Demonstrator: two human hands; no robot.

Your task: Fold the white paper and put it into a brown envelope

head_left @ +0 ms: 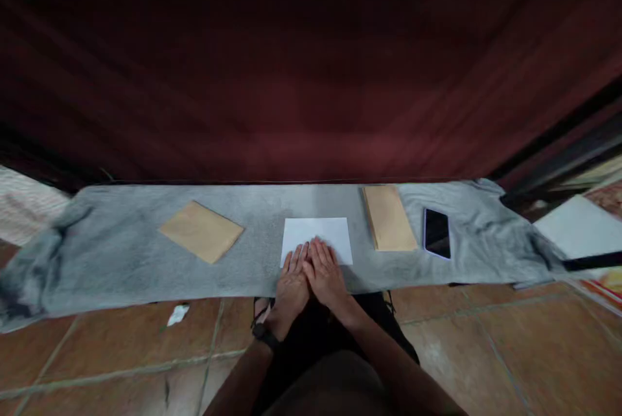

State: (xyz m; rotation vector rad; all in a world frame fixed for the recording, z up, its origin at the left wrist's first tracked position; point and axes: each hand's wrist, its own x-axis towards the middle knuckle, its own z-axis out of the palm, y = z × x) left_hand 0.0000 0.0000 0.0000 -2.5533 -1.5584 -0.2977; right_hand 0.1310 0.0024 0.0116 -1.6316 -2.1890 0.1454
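A white sheet of paper (pixel 318 234) lies flat on a grey cloth (pixel 121 260) that covers a long low surface. My left hand (pixel 291 283) and my right hand (pixel 325 273) rest side by side on the sheet's near edge, fingers stretched flat and touching each other. Neither hand holds anything. A dark band sits on my left wrist.
A brown envelope (pixel 201 231) lies left of the sheet, and a stack of brown envelopes (pixel 389 217) lies right of it. A black phone (pixel 436 232) lies further right. A dark red curtain hangs behind. Tiled floor with a paper scrap (pixel 177 314) is below.
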